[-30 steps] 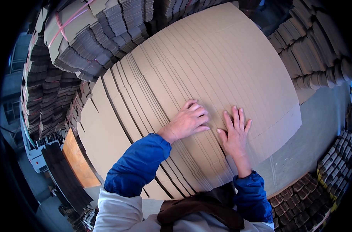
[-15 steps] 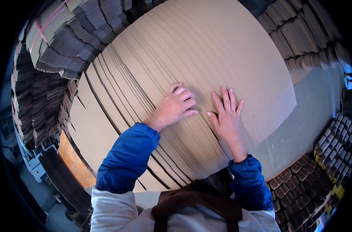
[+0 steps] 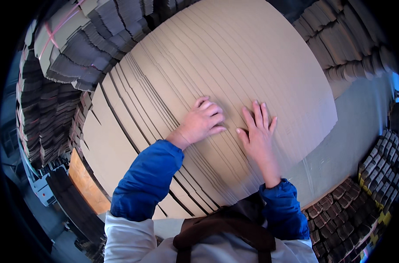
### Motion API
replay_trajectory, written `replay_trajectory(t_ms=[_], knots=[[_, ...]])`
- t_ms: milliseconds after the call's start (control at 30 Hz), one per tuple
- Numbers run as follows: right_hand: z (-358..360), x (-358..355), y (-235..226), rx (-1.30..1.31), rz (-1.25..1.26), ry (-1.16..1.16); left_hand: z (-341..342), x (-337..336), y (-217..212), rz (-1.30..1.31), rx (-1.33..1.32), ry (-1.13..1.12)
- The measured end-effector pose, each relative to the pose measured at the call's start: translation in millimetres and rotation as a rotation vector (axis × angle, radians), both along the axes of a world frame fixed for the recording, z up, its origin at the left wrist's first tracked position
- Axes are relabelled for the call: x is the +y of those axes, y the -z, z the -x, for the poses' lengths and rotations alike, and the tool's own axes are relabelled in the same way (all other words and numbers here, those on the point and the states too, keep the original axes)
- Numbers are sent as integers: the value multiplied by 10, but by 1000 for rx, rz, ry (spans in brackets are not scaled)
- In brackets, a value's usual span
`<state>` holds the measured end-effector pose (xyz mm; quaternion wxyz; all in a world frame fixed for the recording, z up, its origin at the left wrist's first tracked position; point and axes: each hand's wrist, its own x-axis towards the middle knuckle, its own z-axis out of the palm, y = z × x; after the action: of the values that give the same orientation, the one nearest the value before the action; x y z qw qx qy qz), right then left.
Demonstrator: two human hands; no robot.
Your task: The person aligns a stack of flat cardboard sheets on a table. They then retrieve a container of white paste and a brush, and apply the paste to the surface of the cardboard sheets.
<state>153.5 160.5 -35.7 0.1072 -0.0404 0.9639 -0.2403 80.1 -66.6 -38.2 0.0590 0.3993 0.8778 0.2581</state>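
Spread out before me is a wide fan of overlapping tan cardboard sheets (image 3: 269, 57), their long edges running from upper left to lower right. My left hand (image 3: 204, 120) rests on the middle of the fan, fingers bent and slightly apart, thumb away from them; the fingertips press on the cardboard and I see nothing held. To its right my right hand (image 3: 258, 131) lies flat on the sheets with its fingers spread. Dark gaps show between the sheets on the left, while those on the right lie close together. Blue sleeves cover both forearms.
Tied stacks of cardboard (image 3: 72, 57) rise at the left, with more bundles (image 3: 344, 39) at the far right. Dark bundled pieces (image 3: 339, 210) stand at the lower right. A wooden board (image 3: 88, 186) leans at the left. Grey floor (image 3: 353, 118) shows on the right.
The whole view has shifted slightly, so everything sits a little further right and lower. Both hands keep the same pose and place on the sheets.
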Motion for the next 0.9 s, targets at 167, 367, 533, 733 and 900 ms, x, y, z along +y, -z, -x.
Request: replay_trajectory(t_ms=[167, 367, 533, 733, 900], knots=[[-88, -184, -24, -3, -26, 34, -16, -8, -2, 0, -8, -3], [-60, -161, -30, -16, -23, 45, 28, 35, -31, 27, -15, 9], [-71, -169, 42, 1, -22, 45, 11, 29, -206, -47, -103, -51], [-87, -198, 75, 10, -20, 59, -92, -167, -224, 22, -77, -69], [-106, -215, 66, -7, -13, 48, -108, -190, -175, 61, -51, -59]])
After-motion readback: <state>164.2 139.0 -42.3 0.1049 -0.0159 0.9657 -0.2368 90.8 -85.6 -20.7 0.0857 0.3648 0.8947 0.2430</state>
